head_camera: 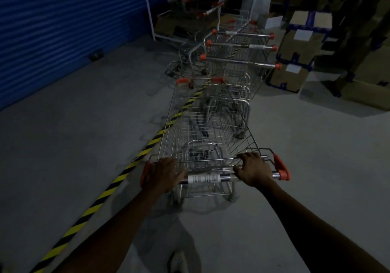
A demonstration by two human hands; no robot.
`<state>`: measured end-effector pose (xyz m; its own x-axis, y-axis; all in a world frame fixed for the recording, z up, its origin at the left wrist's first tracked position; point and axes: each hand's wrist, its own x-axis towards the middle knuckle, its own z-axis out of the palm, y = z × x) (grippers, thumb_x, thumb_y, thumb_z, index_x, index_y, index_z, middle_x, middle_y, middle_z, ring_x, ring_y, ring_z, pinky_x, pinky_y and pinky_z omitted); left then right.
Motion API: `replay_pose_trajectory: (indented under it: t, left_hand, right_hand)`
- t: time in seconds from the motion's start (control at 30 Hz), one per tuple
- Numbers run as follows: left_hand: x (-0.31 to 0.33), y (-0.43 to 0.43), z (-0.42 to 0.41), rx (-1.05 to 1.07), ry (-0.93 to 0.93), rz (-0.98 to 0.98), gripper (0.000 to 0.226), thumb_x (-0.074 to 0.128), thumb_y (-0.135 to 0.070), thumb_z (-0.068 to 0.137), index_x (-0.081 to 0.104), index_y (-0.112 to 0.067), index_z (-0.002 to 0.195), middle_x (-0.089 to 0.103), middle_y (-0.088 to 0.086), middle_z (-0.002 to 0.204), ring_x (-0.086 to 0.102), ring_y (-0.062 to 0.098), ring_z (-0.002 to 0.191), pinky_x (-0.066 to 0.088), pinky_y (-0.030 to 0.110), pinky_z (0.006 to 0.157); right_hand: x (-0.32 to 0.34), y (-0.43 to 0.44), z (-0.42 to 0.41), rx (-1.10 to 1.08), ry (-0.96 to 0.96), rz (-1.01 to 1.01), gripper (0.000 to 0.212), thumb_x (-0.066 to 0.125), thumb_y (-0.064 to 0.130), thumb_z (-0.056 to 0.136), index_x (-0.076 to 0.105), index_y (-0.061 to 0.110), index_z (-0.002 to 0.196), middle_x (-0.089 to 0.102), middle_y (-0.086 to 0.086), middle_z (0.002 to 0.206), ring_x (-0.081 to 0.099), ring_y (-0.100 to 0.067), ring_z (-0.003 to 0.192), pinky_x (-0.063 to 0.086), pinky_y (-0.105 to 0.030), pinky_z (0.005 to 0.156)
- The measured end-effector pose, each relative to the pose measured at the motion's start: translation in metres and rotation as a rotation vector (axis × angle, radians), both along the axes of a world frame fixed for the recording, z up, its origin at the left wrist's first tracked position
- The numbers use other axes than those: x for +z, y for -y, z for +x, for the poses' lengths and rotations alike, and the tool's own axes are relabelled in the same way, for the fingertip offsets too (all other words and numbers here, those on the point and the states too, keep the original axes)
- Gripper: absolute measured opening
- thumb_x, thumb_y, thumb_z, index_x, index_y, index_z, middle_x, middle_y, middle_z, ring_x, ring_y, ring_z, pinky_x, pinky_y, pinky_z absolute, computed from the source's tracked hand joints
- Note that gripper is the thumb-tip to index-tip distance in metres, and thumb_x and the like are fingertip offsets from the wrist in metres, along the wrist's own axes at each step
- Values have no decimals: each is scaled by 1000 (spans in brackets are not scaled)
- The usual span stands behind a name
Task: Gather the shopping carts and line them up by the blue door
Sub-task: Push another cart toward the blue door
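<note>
Where the left fingers (179,176) curl together over the handle bar (225,177), I record the left hand (162,174) gripping its 9 o'clock end. The right fingers (239,169) wrap the bar likewise, with the right hand (254,172) toward 3 o'clock. The held cart (207,122) stands at centre, its nose at the nested carts (239,61) at 1 o'clock; contact I cannot tell. The blue door (63,29) lies at 10 o'clock. Striped floor tape (118,179) runs at 8 o'clock.

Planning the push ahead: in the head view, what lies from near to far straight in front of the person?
The left hand and right hand gripping the chrome handle of the silver wire shopping cart → row of nested silver carts with orange-capped handles → white metal-frame rack.
</note>
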<state>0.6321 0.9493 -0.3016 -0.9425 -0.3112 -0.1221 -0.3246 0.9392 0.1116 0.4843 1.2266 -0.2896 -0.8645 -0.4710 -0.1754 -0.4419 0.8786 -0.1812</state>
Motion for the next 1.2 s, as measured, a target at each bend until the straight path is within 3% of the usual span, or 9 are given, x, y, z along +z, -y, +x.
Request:
replay_pose_trajectory:
  t: [0.17, 0.3, 0.43, 0.53, 0.7, 0.8, 0.97, 1.07, 1.2]
  left_hand:
    - [1, -9, 11, 56, -27, -1, 56, 40, -62, 97, 54, -28, 138, 56, -5, 141, 49, 18, 132, 26, 45, 116]
    - [1, 11, 13, 72, -57, 2, 56, 41, -59, 98, 50, -27, 144, 52, -4, 146, 46, 19, 136, 29, 44, 113]
    - [-6, 49, 13, 73, -202, 85, 60, 38, -57, 86, 73, -16, 112, 72, 5, 111, 68, 29, 105, 49, 50, 94]
    - [-10, 88, 10, -30, -173, 21, 51, 38, -48, 95, 72, -11, 99, 72, 10, 98, 70, 33, 90, 51, 46, 83]
    - [16, 140, -10, 73, -81, 5, 75, 21, -68, 81, 65, -27, 125, 67, -2, 122, 62, 25, 114, 44, 49, 99]
    - [18, 177, -25, 61, -110, -4, 78, 19, -68, 80, 64, -27, 128, 67, -2, 124, 61, 24, 115, 44, 47, 99]
    - [18, 253, -61, 59, -85, -56, 58, 34, -66, 93, 64, -28, 124, 68, -2, 119, 63, 23, 110, 47, 44, 97]
    - [7, 306, -81, 71, -86, -37, 68, 24, -76, 89, 67, -31, 117, 70, -4, 116, 65, 23, 108, 47, 48, 98]
    - [13, 358, -106, 29, -121, 44, 68, 28, -65, 87, 69, -22, 121, 70, 3, 120, 64, 27, 112, 47, 44, 97]
  right_hand:
    - [2, 7, -5, 43, -12, 0, 68, 38, 61, 78, 56, 26, 134, 57, -2, 136, 43, -25, 131, 49, -41, 89]
    - [1, 29, -7, 70, -16, 23, 60, 44, 57, 87, 54, 25, 138, 55, -2, 140, 42, -25, 133, 48, -40, 90]
    - [2, 64, -4, 59, 5, 14, 63, 40, 59, 88, 52, 24, 139, 55, -4, 139, 43, -26, 131, 47, -41, 91]
    - [4, 95, -5, 60, 7, -8, 65, 36, 60, 86, 54, 24, 136, 58, -4, 135, 46, -26, 128, 49, -42, 92]
    - [7, 152, -20, 87, 9, -21, 68, 32, 62, 86, 55, 20, 134, 59, -8, 132, 45, -29, 128, 49, -43, 89]
    - [6, 192, -38, 89, 14, -21, 69, 30, 64, 85, 54, 22, 134, 60, -8, 131, 48, -29, 125, 51, -43, 87]
    - [11, 267, -69, 57, 25, -37, 66, 35, 62, 85, 52, 26, 138, 56, -6, 138, 48, -27, 128, 46, -43, 91]
    - [16, 312, -87, 35, 59, -41, 61, 43, 57, 86, 52, 27, 139, 54, -6, 141, 45, -28, 131, 43, -44, 95]
    - [19, 366, -107, 25, 107, -67, 59, 45, 55, 84, 55, 26, 135, 55, -6, 139, 45, -29, 130, 44, -44, 94]
